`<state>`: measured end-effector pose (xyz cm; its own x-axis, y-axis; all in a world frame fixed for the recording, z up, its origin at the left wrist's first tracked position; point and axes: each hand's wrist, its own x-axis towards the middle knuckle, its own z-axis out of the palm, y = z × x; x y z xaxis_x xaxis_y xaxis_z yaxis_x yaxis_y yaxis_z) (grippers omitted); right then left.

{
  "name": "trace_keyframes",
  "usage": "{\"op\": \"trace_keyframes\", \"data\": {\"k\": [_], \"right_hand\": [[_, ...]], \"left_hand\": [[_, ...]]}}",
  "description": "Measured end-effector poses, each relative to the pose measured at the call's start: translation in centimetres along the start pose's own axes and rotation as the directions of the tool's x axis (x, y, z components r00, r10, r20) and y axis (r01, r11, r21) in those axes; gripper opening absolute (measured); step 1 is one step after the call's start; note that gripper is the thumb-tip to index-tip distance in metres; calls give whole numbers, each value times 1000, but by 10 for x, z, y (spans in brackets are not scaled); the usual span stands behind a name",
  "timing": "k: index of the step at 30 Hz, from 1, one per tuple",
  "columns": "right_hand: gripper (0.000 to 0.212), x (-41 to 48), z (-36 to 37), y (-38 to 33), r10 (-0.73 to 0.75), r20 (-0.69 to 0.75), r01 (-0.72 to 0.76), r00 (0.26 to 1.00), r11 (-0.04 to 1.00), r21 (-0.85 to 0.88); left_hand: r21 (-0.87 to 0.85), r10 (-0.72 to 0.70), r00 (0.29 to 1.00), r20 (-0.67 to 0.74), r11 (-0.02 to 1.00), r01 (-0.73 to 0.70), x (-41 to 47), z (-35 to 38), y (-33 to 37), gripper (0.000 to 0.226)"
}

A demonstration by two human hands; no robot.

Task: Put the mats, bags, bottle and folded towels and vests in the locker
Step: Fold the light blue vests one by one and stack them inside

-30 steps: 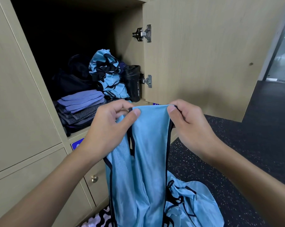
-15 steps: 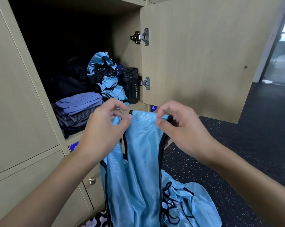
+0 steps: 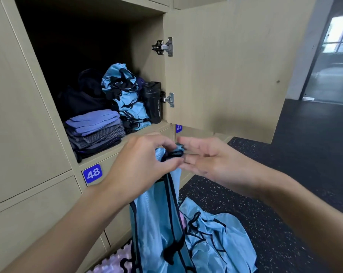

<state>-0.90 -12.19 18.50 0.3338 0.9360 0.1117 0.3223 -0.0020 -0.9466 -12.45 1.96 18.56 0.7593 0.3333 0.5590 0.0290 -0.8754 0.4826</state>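
Note:
A light blue vest [image 3: 156, 223] with black trim hangs in front of me below the open locker [image 3: 115, 146]. My left hand [image 3: 143, 164] pinches its bunched top edge. My right hand [image 3: 212, 162] meets it from the right, thumb and fingertips closing on the same bunched strap. Inside the locker lie a stack of folded purple and grey towels [image 3: 93, 127], a pile of blue vests [image 3: 125, 95], a black sport bottle [image 3: 153, 102] at the right wall, and dark bags [image 3: 82, 99] at the back.
The locker door [image 3: 225, 66] stands open to the right. More blue vest fabric [image 3: 215, 233] lies on the dark speckled floor [image 3: 284, 174]. A pink patterned mat [image 3: 111, 263] shows at the bottom edge. Shut lockers, one numbered 48 [image 3: 92, 173], sit below.
My hands have come together, bunching the vest's spread top edge into a narrow bundle. The view has drawn back and lowered a little.

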Motion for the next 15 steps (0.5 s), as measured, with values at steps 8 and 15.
{"op": "trace_keyframes", "data": {"k": [8, 15], "right_hand": [[46, -34, 11, -19, -41, -192, -3, 981, 975, -224], [6, -43, 9, -12, -177, -340, -19, 924, 865, -501]], "left_hand": [[-137, 2, 993, -115, 990, -18, -18, -3, 15, 18], [-341, 26, 997, -76, 939, -51, -20, -15, 18, 18]]}}
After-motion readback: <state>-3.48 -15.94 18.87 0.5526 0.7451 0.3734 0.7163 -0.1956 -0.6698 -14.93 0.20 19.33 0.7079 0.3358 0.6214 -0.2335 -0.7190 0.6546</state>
